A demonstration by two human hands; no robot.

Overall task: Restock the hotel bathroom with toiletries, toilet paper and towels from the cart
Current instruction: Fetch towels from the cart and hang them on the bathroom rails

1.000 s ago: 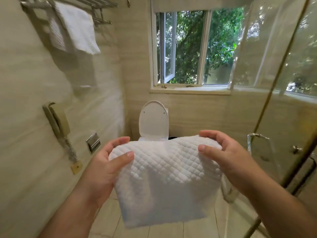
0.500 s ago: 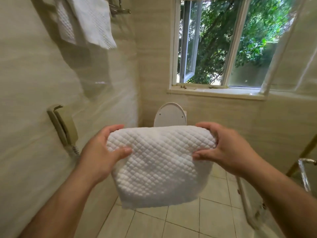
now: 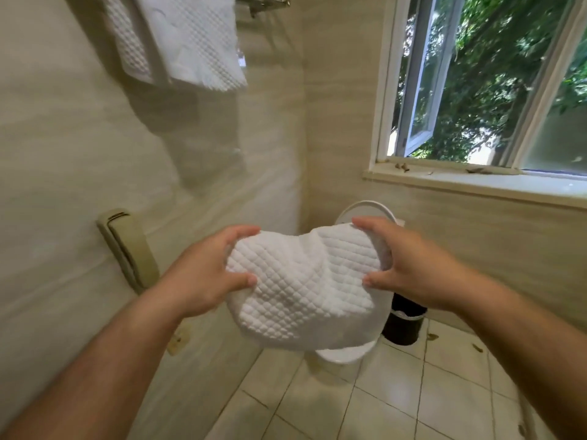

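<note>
Both grips are on one folded white waffle-weave towel (image 3: 305,290), held out in mid-air in front of the person. The left grip (image 3: 203,274) clasps its left end, thumb on the near face and fingers curled over the top edge. The right grip (image 3: 413,268) clasps the right end the same way, so the cloth sags a little between them and its lower fold hangs free. Beyond and below the two grips stands the toilet (image 3: 365,211), lid up, with a black waste bin (image 3: 403,322) below the right grip. A wall phone (image 3: 130,249) sits just left of the left grip. High above the left grip, a towel rack (image 3: 263,1) already carries a hanging towel (image 3: 190,42), so part of the towel restock looks done. The towel in hand is not yet placed and is well below the rack, so hanging it is probably the step under way. No toiletries, toilet paper or cart show here, so those parts cannot be judged.
</note>
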